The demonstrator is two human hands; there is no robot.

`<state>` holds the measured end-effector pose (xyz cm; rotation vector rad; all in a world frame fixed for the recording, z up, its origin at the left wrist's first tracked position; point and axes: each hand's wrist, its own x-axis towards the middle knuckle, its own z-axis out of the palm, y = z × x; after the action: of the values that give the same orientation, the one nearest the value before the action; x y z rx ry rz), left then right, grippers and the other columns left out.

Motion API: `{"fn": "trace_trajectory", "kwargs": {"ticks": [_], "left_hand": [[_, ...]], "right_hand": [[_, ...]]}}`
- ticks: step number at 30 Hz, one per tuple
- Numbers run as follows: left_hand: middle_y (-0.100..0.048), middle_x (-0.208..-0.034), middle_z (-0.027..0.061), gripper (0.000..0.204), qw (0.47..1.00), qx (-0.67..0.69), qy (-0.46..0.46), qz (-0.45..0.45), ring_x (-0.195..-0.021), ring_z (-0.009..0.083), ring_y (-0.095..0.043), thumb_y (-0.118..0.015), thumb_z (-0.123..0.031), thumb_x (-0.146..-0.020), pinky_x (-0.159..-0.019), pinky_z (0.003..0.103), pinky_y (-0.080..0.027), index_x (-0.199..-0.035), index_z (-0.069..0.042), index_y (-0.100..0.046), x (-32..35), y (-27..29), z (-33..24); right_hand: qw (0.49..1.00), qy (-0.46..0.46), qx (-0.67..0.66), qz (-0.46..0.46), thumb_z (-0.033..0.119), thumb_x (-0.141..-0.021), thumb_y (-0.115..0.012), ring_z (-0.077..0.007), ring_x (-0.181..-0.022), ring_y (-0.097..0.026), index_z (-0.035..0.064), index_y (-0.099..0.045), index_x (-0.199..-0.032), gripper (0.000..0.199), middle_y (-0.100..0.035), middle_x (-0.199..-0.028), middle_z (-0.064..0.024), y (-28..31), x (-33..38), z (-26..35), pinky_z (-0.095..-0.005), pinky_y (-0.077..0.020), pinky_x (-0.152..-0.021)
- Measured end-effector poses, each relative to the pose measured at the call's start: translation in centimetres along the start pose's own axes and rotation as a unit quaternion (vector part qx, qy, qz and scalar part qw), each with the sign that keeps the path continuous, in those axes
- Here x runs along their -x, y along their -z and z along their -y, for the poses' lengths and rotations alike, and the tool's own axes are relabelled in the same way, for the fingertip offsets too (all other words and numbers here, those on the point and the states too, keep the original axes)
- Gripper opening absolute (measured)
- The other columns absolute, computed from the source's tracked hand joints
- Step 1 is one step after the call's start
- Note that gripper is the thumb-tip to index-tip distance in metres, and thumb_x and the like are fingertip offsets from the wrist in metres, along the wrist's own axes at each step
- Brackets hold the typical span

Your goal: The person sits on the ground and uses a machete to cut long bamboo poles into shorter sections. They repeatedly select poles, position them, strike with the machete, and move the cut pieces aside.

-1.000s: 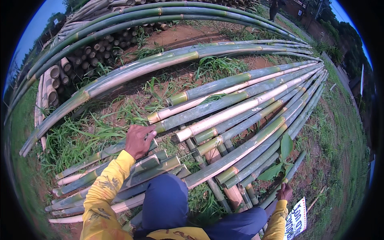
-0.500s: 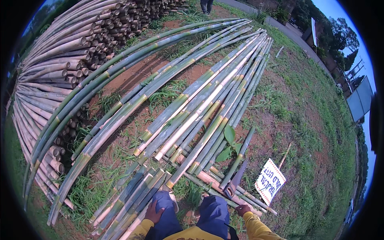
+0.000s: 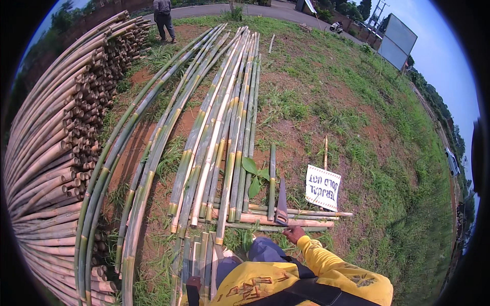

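Observation:
My right hand (image 3: 293,234), fingers partly stretched, is at the nearest green pole of a low row of bamboo poles lying crosswise (image 3: 316,223). Just beyond it lies a handsaw (image 3: 282,201), its dark handle towards me and its blade pointing away, apart from my fingers. A short green bamboo piece (image 3: 272,176) lies beside the saw. Low beside my leg, my left hand (image 3: 194,283) shows as a small dark patch near several short bamboo pieces (image 3: 203,255); its fingers cannot be made out. Long green bamboo poles (image 3: 209,132) stretch away, near ends resting on the crosswise poles.
A tall stack of cut bamboo (image 3: 56,153) rises at the left. On the grass at right lies a white sign (image 3: 323,187) on a stick. Green leaves (image 3: 253,173) lie by the poles. A person (image 3: 163,19) stands far off near the road (image 3: 224,9).
The view has swung right and up, so the poles shift left and more of the distant person shows. My right hand is nearer the saw handle; my left hand has dropped lower beside my leg.

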<state>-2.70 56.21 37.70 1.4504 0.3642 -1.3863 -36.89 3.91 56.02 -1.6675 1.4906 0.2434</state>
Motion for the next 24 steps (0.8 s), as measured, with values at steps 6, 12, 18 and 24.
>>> {"fn": "trace_trajectory", "kwargs": {"ticks": [6, 12, 18, 24], "left_hand": [[-0.065, -0.090, 0.0119, 0.021, 0.933, -0.222, -0.194, -0.204, -0.070, 0.0290, -0.069, -0.066, -0.022, -0.090, -0.055, 0.039, -0.053, -0.103, -0.005, -0.067, -0.6, 0.9, -5.9], [-0.063, -0.074, 0.0100, 0.015, 0.967, -0.076, -0.124, -0.208, -0.057, 0.0239, -0.064, -0.067, -0.017, -0.090, -0.050, 0.037, -0.054, -0.093, -0.002, -0.065, 3.8, -6.9, -6.8], [-0.066, -0.067, 0.0089, 0.016, 0.656, -0.707, -0.263, 0.023, -0.066, 0.0268, -0.067, -0.067, -0.023, -0.090, -0.059, 0.044, -0.053, -0.090, -0.007, -0.070, 6.6, -12.8, -3.0], [-0.072, -0.085, 0.0132, 0.021, 0.581, -0.792, -0.182, 0.039, -0.087, 0.0342, -0.071, -0.057, -0.029, -0.094, -0.074, 0.049, -0.055, -0.100, -0.023, -0.075, 1.8, -14.6, -3.0]], "right_hand": [[0.995, -0.071, -0.009, 0.076, 0.046, -0.085, -0.068, -0.0340, -0.091, -0.073, 0.0072, -0.077, -0.108, 0.046, -0.074, -0.101, -0.0217, -0.8, -3.6, -2.5, -0.0425, -0.0551, -0.089], [0.993, -0.088, -0.073, 0.040, 0.043, -0.083, -0.072, -0.0301, -0.079, -0.075, 0.0048, -0.077, -0.103, 0.044, -0.075, -0.095, -0.0200, 0.8, -7.2, -5.7, -0.0408, -0.0577, -0.081], [0.983, -0.092, -0.159, 0.012, 0.035, -0.085, -0.074, -0.0253, -0.068, -0.073, 0.0004, -0.076, -0.103, 0.039, -0.075, -0.083, -0.0191, 1.6, -10.7, -10.0, -0.0374, -0.0588, -0.071], [0.991, -0.044, -0.125, 0.003, 0.034, -0.090, -0.067, -0.0259, -0.068, -0.070, -0.0025, -0.075, -0.100, 0.039, -0.074, -0.076, -0.0144, 2.6, -11.4, -11.7, -0.0385, -0.0563, -0.072]]}}
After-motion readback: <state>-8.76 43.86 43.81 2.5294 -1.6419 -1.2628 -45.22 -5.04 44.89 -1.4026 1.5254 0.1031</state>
